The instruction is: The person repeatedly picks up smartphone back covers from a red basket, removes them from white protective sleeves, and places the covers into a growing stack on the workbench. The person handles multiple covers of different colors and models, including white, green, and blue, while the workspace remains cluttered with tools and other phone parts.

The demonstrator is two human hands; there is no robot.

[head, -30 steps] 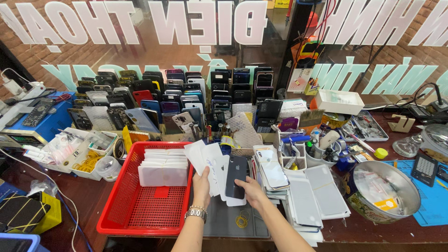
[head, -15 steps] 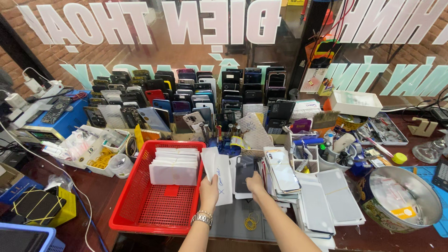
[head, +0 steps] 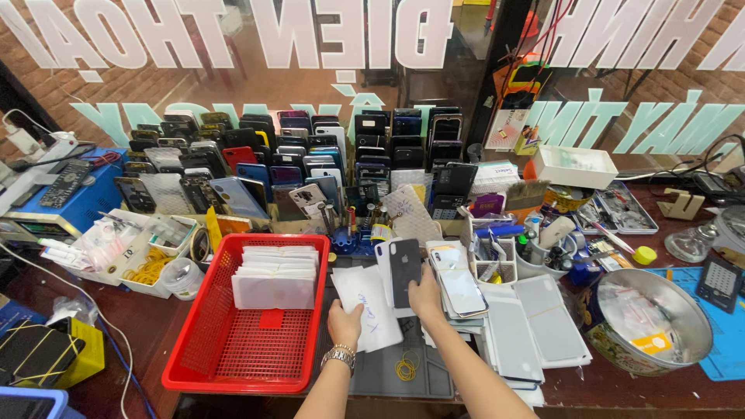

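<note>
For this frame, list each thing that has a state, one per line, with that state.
Left hand: gripping a white sleeve.
Right hand: gripping a dark phone back, held upright.
Red basket: partly filled with stacked white sleeves.
Metal bowl: holds small bags.
White box: open, contents unseen.

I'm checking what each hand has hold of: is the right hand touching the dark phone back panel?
Touching. The head view shows the right hand with its fingers laid on the lower edge of the dark phone back panel, no gap visible.
</note>
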